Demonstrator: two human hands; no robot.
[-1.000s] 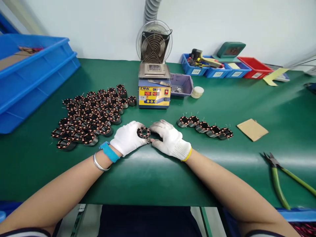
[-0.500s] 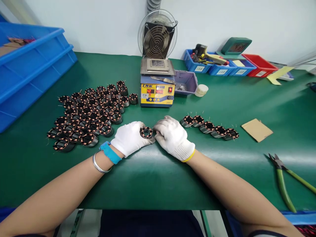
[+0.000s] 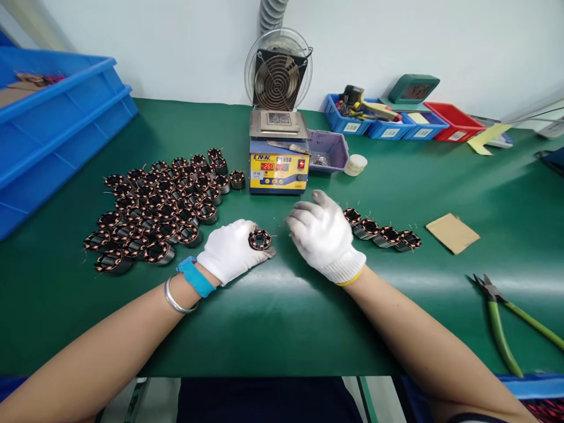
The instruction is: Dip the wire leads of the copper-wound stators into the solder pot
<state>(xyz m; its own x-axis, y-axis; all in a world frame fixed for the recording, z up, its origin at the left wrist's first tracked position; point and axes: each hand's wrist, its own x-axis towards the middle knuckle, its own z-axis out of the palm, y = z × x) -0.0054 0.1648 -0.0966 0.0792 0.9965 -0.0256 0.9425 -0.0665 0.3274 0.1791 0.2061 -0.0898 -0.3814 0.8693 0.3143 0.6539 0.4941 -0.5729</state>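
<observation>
My left hand [image 3: 230, 249], in a white glove, is closed on a copper-wound motor stator [image 3: 259, 239] with its ring end facing up. A thin wire end sticks out from its right side. Apart from it, to the right, my gloved right hand [image 3: 322, 235] hovers with fingers loosely stretched and nothing visible in them. Just beyond that hand a short slanting row of stators [image 3: 386, 236] stands on the green table, its far end partly hidden by the hand. To the left of my left hand stands a large cluster of similar stators [image 3: 167, 211].
A solder pot [image 3: 278, 170] with a fan behind stands at the back middle, beside a purple bin [image 3: 328, 150]. Blue bins [image 3: 352, 124] and a red bin [image 3: 456, 126] line the wall. Cutting pliers [image 3: 496, 311] and cardboard [image 3: 452, 234] lie right. Blue crates [image 3: 57, 135] stand left.
My right hand has moved away from the stator toward the right, and its fingers have spread. My left hand keeps hold of the stator in nearly the same place.
</observation>
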